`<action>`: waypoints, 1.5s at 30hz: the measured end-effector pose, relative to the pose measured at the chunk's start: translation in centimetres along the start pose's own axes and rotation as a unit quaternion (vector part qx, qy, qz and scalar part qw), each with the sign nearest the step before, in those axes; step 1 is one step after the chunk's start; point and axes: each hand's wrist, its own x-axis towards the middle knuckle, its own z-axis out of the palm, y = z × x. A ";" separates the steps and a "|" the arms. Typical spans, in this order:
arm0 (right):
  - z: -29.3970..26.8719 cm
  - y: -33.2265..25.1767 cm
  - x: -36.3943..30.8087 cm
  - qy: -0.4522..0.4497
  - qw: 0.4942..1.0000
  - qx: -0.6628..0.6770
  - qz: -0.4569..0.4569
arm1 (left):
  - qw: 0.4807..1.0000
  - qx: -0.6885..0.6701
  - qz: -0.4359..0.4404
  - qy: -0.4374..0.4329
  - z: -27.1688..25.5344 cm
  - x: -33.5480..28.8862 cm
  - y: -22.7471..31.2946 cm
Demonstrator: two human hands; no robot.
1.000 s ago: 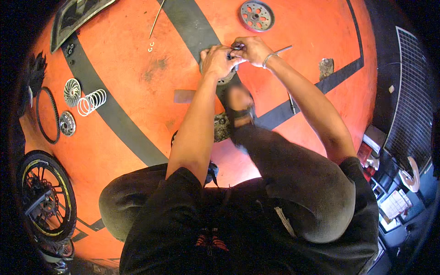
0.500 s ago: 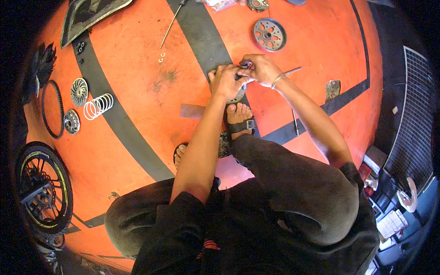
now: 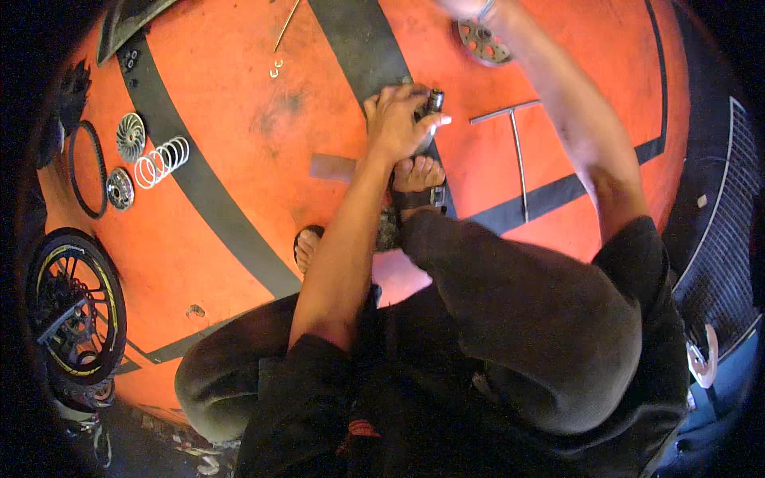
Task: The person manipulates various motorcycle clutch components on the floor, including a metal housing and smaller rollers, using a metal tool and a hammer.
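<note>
My left hand (image 3: 398,119) is closed around a metal part, mostly hidden under the palm, just ahead of my sandalled foot. A dark upright cylinder (image 3: 435,101) on that part stands beside my fingers. My right hand (image 3: 468,6) is stretched far forward at the top edge, cut off and blurred, so its fingers do not show. Close to its wrist lies a round metal drum with holes (image 3: 482,41), partly covered by the forearm. A T-handle wrench (image 3: 519,155) lies on the floor between my arms.
At left lie a finned disc (image 3: 131,137), a white coil spring (image 3: 162,162), a smaller metal disc (image 3: 120,189) and a black belt (image 3: 73,171). A spoked wheel (image 3: 119,319) stands at lower left. Small white clips (image 3: 276,68) lie near a thin rod (image 3: 286,28).
My right hand has left the metal part and reached far forward to the top edge. My left hand stays on the part. The whole view has shifted slightly, and the right forearm now overlaps the drum.
</note>
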 end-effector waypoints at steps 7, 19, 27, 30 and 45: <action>0.8 1.7 -3.8 0.049 0.999 -0.007 -0.020 | 0.998 -0.001 0.042 -0.038 0.5 -0.4 1.0; 2.6 -0.8 -12.0 -0.028 0.966 0.076 0.246 | 0.994 -0.071 -0.014 -0.085 -1.6 1.1 0.5; 3.2 0.1 -17.4 0.320 0.847 0.259 0.336 | 0.978 0.155 0.097 -0.102 -3.4 0.9 -1.3; 4.2 -0.5 -18.2 0.288 0.879 0.200 0.324 | 0.987 0.154 0.033 -0.041 -3.9 0.6 -1.2; 6.0 -5.3 -14.3 0.236 0.947 0.049 0.215 | 0.981 0.118 0.044 0.148 -4.0 -0.7 -0.6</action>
